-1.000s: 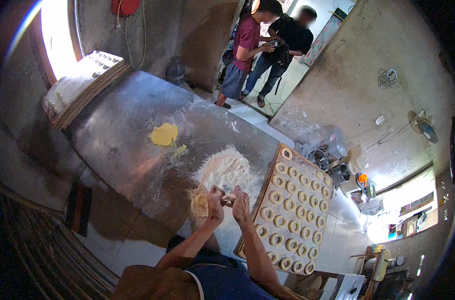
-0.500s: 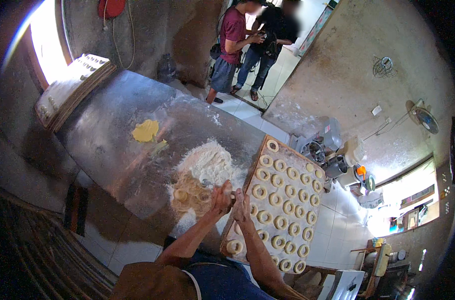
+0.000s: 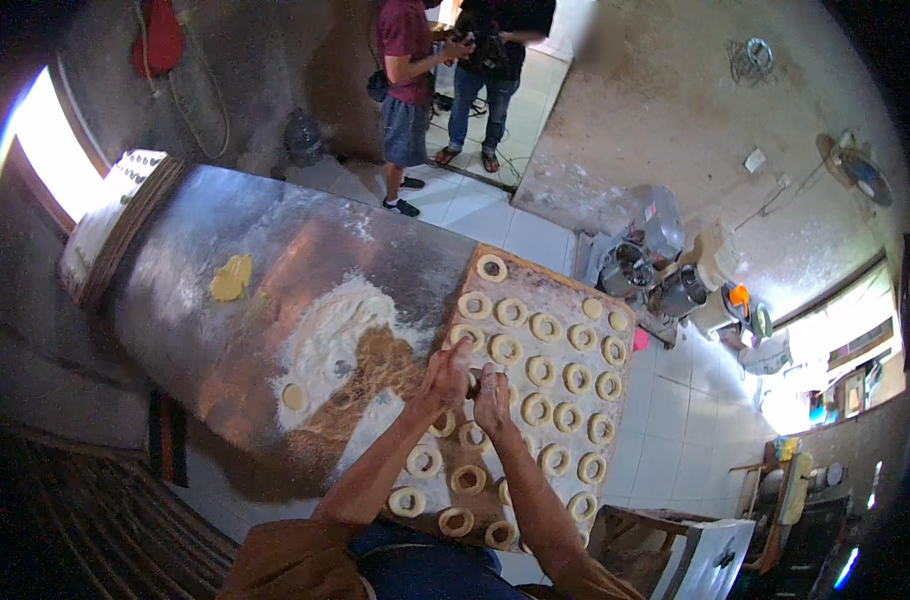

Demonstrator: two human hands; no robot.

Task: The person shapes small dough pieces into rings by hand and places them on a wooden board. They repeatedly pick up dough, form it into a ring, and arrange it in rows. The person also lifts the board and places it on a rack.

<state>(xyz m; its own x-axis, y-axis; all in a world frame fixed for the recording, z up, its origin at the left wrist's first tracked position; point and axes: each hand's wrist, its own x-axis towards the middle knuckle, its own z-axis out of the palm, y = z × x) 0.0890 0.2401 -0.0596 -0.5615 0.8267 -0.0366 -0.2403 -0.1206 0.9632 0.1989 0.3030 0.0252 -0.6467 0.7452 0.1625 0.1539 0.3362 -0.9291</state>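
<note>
Both hands are over a floured wooden board (image 3: 625, 350) carrying rows of pale dough rings (image 3: 540, 371). My left hand (image 3: 443, 380) is at the board's left side, its index finger stretched across a ring and the other fingers curled. Whether that finger touches the ring, and what the curled fingers hold, I cannot tell. Close beside it, my right hand (image 3: 492, 400) is closed, with a small dark thing at its fingertips, too small to name. White flour (image 3: 325, 330) and a brownish crumbly patch (image 3: 380, 375) lie left of the hands, with a round dough disc (image 3: 294, 397).
A metal-topped table (image 3: 215, 210) stretches away to the left, with a yellow dough lump (image 3: 232, 278) on it. Stacked boards (image 3: 135, 225) stand at its far end. Two people stand in the doorway. Pots (image 3: 683, 290) and buckets are along the right wall.
Both hands have moved from the flour at the board's edge to over the board. My view has shifted, so the table and board appear further left.
</note>
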